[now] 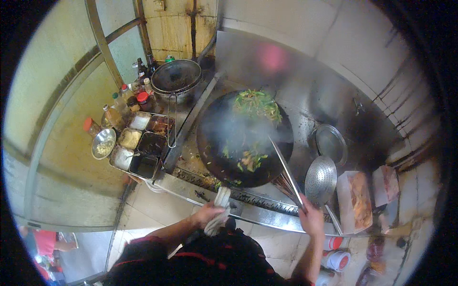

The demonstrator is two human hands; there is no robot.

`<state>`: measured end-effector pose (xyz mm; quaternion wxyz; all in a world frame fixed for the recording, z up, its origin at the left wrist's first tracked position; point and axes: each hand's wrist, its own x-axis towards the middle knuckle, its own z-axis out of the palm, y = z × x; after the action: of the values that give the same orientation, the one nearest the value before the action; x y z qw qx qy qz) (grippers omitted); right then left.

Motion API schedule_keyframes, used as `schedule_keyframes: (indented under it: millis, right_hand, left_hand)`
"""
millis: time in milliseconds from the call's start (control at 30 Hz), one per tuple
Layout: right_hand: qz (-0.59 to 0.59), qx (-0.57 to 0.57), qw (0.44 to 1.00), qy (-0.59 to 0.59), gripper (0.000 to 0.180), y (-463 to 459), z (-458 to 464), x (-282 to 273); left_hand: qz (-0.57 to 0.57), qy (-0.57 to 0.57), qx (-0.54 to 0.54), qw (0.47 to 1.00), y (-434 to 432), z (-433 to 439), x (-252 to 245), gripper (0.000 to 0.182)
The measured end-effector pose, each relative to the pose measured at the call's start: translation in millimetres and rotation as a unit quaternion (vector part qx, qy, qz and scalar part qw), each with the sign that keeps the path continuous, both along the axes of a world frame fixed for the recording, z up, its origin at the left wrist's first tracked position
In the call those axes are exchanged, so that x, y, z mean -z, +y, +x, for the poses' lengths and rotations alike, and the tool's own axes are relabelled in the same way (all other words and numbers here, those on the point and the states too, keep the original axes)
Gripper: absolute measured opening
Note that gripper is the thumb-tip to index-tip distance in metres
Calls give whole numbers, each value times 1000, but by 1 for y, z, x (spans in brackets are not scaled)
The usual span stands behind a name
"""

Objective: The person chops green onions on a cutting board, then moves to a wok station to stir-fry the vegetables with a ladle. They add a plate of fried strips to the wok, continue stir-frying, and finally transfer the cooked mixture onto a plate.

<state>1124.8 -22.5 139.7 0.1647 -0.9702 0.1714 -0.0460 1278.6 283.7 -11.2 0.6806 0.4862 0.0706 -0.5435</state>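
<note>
My left hand (207,213) grips a folded whitish cloth (222,197) at the near edge of a large dark wok (211,150). Whether a wok handle lies inside the cloth is hidden. A long metal cooking utensil (285,165) is in my right hand (312,215). Its tip reaches over the wok, and steam (239,127) blurs what is there. Green sliced vegetables (258,104) are bunched at the wok's far side. More pieces, some of them brownish, form a smaller heap (251,161) nearer me. A bamboo wok brush (284,186) shows beside the utensil.
Left of the wok stand a seasoning tray (125,168), several bottles (113,117), a metal bowl (103,143) and a strainer over a pot (176,75). To the right are a perforated skimmer (321,180), a round metal pan (331,144) and a food container (355,202).
</note>
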Motion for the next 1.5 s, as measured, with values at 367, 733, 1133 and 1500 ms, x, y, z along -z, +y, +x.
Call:
schedule_keyframes:
  millis: [367, 733, 1133, 1500]
  right_hand:
    - [97, 22, 991, 89, 53, -18, -6, 8]
    - [-86, 3, 996, -40, 63, 1, 139, 90]
    - [598, -131, 759, 222, 64, 160, 116, -1]
    - [482, -213, 806, 271, 61, 217, 148, 49]
  left_hand:
    - [-67, 73, -31, 995, -65, 72, -25, 26]
    - [183, -293, 151, 926, 111, -83, 32, 58]
    - [397, -548, 119, 727, 189, -218, -19, 72]
    - [321, -551, 164, 752, 174, -216, -12, 94]
